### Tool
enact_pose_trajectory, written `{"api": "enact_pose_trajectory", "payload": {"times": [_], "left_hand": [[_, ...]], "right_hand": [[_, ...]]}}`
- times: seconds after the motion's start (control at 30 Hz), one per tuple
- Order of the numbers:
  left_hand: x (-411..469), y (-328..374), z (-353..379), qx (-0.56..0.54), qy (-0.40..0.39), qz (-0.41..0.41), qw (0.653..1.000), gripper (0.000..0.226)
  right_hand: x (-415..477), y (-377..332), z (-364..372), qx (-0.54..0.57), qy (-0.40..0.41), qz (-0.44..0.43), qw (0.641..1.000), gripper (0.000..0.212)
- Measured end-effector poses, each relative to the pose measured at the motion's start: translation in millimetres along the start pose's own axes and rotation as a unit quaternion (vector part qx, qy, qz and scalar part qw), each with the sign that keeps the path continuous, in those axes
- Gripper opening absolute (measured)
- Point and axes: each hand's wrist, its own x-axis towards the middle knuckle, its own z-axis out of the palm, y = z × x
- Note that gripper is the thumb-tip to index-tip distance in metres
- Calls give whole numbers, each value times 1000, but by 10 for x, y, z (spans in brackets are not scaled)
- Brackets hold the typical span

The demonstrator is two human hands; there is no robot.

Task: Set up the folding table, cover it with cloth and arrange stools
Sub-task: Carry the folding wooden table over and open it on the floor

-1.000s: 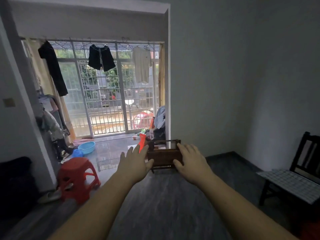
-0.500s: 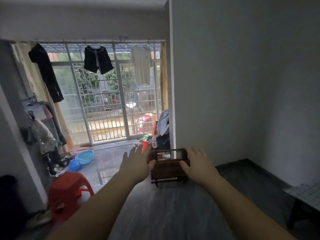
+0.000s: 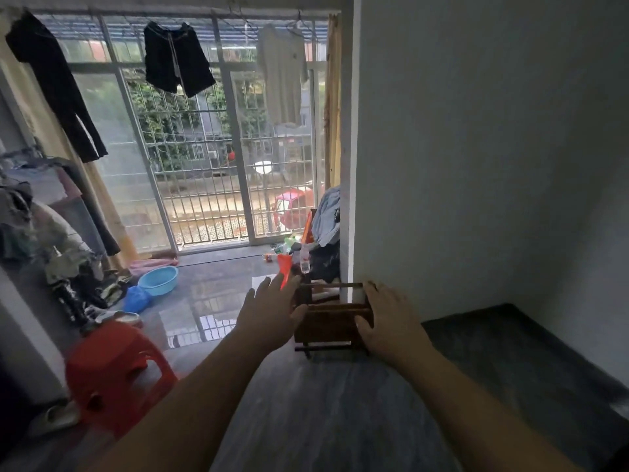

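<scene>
You face a barred sliding window (image 3: 204,158) with dark and pale garments hung on a line across its top. A white wall (image 3: 476,148) fills the right of the view, ending in a corner edge just behind your hands. The grey floor (image 3: 323,413) runs from the glossy area by the window to the darker area at lower right. A red plastic stool (image 3: 115,373) stands at lower left, well apart from your hands. A blue basin (image 3: 158,280) lies on the floor beyond it, near a cluttered clothes rack on the left.

Your two arms extend forward holding a small dark wooden stool (image 3: 328,321) in the air, between your hands, in front of the wall corner. Your right hand (image 3: 391,321) is closed on its right end. Your left hand (image 3: 272,315) rests flat against its left end, fingers spread and extended.
</scene>
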Motion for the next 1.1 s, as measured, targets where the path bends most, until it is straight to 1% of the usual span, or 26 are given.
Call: {"api": "enact_pose_trajectory", "payload": {"times": [0.2,0.37,0.43,0.53,0.67,0.77,0.93,1.1], "left_hand": [[1036,-506,571,-9,-26,16,1000,66],[1969,-1076,954,-20,-53,17,998,66],[2373,-1313,1118,-19,-61,11,998,68],[2933,-1544,1354,-14,-94,9,995,69],[3546,-1616,1640,-10,-118,26,993,68],[4050,-1614,1950,-8,-135,35,990,70],[4913,-1520,2655,-23,-165,20,986,71],[5843,-1436,3409,-25,-201,-4,979,70]], "right_hand": [[1073,59,679,-11,-28,20,999,68],[2039,29,1175,11,-51,56,997,60],[2427,79,1349,8,-55,72,996,65],[2931,200,1608,-1,-69,87,994,68],[3436,382,1878,2,-82,114,990,68],[3868,643,2120,8,-87,129,988,68],[4592,1256,2669,26,-120,150,981,70],[5491,2010,3239,22,-177,141,974,69]]}}
